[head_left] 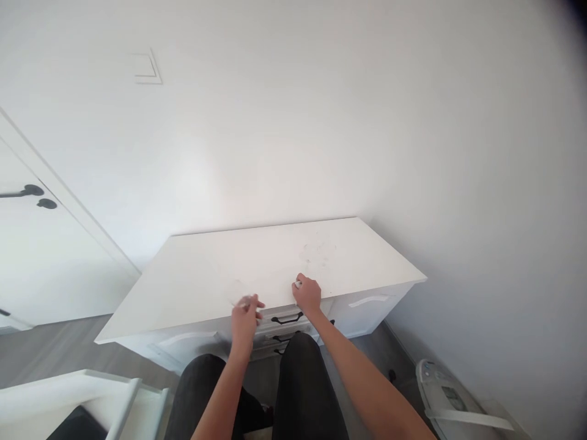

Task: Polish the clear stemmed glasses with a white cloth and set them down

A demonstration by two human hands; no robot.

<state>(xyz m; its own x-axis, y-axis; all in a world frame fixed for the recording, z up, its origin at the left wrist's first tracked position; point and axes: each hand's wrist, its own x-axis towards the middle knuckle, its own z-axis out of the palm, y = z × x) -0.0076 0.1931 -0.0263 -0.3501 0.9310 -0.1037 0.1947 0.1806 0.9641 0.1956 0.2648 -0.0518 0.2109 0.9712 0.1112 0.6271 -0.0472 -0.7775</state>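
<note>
Doors first, at the far left: we see a white panelled door (41,256) with a black lever handle (22,192), and below it, in the near corner, a white boxy piece of furniture (105,397) that we cannot identify further.

Moving right, our left hand (244,318) hovers at the front edge of the white rectangular dresser top, our worktop (257,263). Its fingers are curled and seem to pinch something thin and pale (243,302), perhaps a wipe or a slip of clear film; it is too blurred to tell which.

Just beside it, our right hand (306,293) rests on the same front edge, fingers bent around a small whitish object (298,283) that we cannot name. Under both hands sit the white drawers with black bar handles (287,318), which look closed or nearly so.

Further right the worktop carries faint grey smudges (318,252), well apart from both hands. We judge the work on this surface to be at an early stage: the hands are only at the near edge, and the marked patch looks untouched.

At the far right, a pale grey appliance (452,397) sits on the grey wood floor (50,348).
</note>
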